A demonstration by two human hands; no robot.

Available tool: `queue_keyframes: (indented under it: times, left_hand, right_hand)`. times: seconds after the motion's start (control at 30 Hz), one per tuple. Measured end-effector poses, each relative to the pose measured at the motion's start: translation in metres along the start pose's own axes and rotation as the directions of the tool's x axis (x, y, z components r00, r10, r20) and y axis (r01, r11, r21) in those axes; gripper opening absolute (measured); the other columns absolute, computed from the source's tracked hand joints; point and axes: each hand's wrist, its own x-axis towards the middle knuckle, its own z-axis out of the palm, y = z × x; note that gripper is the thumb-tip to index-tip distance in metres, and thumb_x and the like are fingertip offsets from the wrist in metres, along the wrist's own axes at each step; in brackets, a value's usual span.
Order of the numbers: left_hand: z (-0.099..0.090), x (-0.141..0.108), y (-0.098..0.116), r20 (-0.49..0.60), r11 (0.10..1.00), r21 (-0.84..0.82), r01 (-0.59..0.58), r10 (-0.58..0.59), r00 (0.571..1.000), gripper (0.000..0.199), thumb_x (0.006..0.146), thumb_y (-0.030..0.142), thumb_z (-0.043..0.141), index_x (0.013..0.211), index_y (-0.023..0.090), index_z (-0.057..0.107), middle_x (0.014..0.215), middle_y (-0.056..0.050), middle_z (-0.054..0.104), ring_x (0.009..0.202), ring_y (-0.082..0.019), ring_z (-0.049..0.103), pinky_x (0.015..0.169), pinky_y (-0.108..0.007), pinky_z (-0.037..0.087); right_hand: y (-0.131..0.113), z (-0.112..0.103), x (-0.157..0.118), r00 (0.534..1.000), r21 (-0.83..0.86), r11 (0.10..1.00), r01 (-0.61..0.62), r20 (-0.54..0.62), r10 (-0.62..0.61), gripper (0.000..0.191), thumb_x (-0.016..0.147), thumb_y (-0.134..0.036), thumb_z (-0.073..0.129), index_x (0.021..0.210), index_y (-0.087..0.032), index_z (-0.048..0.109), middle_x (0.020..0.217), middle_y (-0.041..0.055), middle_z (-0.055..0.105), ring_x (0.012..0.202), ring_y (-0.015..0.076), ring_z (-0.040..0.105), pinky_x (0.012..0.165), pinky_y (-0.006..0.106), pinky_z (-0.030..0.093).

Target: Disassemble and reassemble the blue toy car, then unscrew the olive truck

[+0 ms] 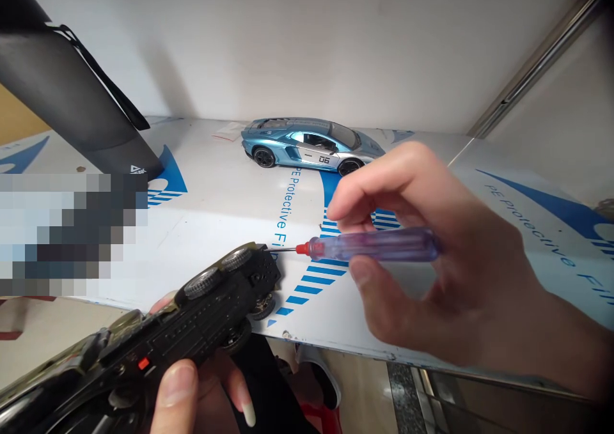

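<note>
Currently: right hand [432,261] gripping precision screwdriver [378,245] | left hand [201,392] gripping upturned toy car [215,306] | risk: tip [277,250] skidding if pressed askew

Beyond our right hand [432,261] we have a blue toy car [307,145] standing on a bench [215,229], which is covered in white protective film [527,229] printed with blue lettering and stripes. Well left of the hand, a black cylinder [62,82] leans up from the bench. Far right of it, a metal rail [537,63] runs up a white wall [288,44]. Below the hand lies a tiled floor [359,402].
</note>
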Motion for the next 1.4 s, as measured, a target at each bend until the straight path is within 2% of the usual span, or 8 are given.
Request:
queue_keyframes:
  times: [0.17, 0.37, 0.5, 0.63, 0.83, 1.03, 1.27, 1.4]
  left_hand:
    - [0.003, 0.0, 0.0, 0.043, 1.0, 0.012, -0.024, 0.023, 0.999, 0.037, 0.05, 0.03, 0.091, 0.083, 0.022, 0.077, 0.06, 0.001, 0.065, 0.04, -0.013, 0.046, 0.023, -0.022, 0.032]
    - [0.015, -0.02, 0.0, 0.018, 0.997, 0.025, 0.073, -0.074, 0.997, 0.075, 0.071, 0.048, 0.085, 0.141, 0.028, 0.072, 0.039, 0.006, 0.043, 0.03, -0.013, 0.033, 0.027, -0.022, 0.022]
    - [0.007, -0.011, -0.001, -0.052, 0.998, 0.052, 0.037, -0.035, 0.998, 0.072, 0.045, 0.029, 0.093, 0.115, 0.018, 0.083, 0.046, 0.003, 0.054, 0.034, -0.015, 0.046, 0.025, -0.023, 0.031]
    - [0.003, -0.002, 0.001, -0.036, 0.994, 0.028, 0.11, -0.108, 0.993, 0.077, 0.053, 0.042, 0.091, 0.128, 0.028, 0.078, 0.043, 0.006, 0.05, 0.029, -0.014, 0.039, 0.025, -0.023, 0.031]
    - [0.007, -0.001, 0.004, -0.051, 0.998, 0.016, 0.052, -0.052, 0.997, 0.046, 0.042, 0.028, 0.095, 0.084, 0.021, 0.076, 0.051, 0.006, 0.055, 0.036, -0.012, 0.044, 0.022, -0.021, 0.03]
    - [0.009, -0.021, -0.002, 0.065, 0.993, 0.087, 0.074, -0.08, 0.995, 0.08, 0.069, 0.052, 0.086, 0.143, 0.029, 0.068, 0.043, 0.007, 0.048, 0.025, -0.014, 0.034, 0.024, -0.025, 0.03]
    - [-0.005, -0.001, -0.007, 0.057, 0.987, 0.157, -0.032, 0.024, 0.998, 0.061, 0.056, 0.045, 0.091, 0.112, 0.025, 0.084, 0.041, 0.005, 0.046, 0.03, -0.012, 0.036, 0.026, -0.02, 0.026]
    - [-0.003, -0.002, -0.009, 0.089, 0.992, 0.127, -0.014, 0.002, 0.996, 0.071, 0.054, 0.048, 0.093, 0.12, 0.025, 0.082, 0.042, 0.005, 0.048, 0.033, -0.015, 0.041, 0.029, -0.025, 0.031]
  right_hand:
    - [-0.005, 0.001, 0.002, 0.996, 0.03, 0.996, -0.088, 0.011, 0.087, 0.012, 0.104, -0.039, 0.06, 0.098, -0.031, 0.066, 0.08, 0.0008, 0.068, 0.058, 0.0181, 0.057, 0.046, 0.033, 0.042]
    - [0.0, 0.002, 0.001, 0.999, 0.074, 0.996, -0.045, -0.009, 0.046, 0.012, 0.103, -0.041, 0.065, 0.111, -0.032, 0.062, 0.089, -0.0003, 0.067, 0.066, 0.0174, 0.062, 0.051, 0.031, 0.047]
    - [0.002, -0.002, 0.0, 0.999, 0.021, 0.999, -0.035, 0.012, 0.035, 0.014, 0.105, -0.036, 0.062, 0.119, -0.036, 0.061, 0.089, -0.0007, 0.066, 0.068, 0.0189, 0.063, 0.053, 0.032, 0.051]
    - [0.003, -0.004, 0.001, 0.996, 0.055, 0.997, -0.059, 0.075, 0.055, 0.008, 0.108, -0.035, 0.058, 0.114, -0.034, 0.063, 0.072, -0.0037, 0.058, 0.049, 0.0144, 0.049, 0.043, 0.031, 0.043]
    - [0.001, -0.003, 0.005, 0.988, 0.189, 0.971, -0.147, 0.074, 0.135, 0.01, 0.105, -0.031, 0.06, 0.115, -0.03, 0.062, 0.063, -0.0052, 0.055, 0.053, 0.0158, 0.05, 0.046, 0.03, 0.042]
    - [0.003, -0.004, 0.005, 0.992, 0.118, 0.989, -0.085, 0.103, 0.073, 0.022, 0.101, -0.03, 0.071, 0.12, -0.031, 0.061, 0.081, -0.0046, 0.062, 0.062, 0.0133, 0.058, 0.053, 0.027, 0.046]
    - [-0.003, 0.003, 0.009, 0.987, 0.091, 0.983, -0.162, -0.007, 0.163, 0.017, 0.108, -0.039, 0.06, 0.099, -0.026, 0.066, 0.062, -0.0067, 0.054, 0.048, 0.0103, 0.044, 0.047, 0.026, 0.038]
    - [-0.001, 0.003, 0.008, 0.997, 0.12, 0.991, -0.053, -0.043, 0.059, 0.009, 0.101, -0.035, 0.071, 0.104, -0.027, 0.067, 0.097, -0.0026, 0.072, 0.077, 0.0142, 0.066, 0.06, 0.026, 0.05]
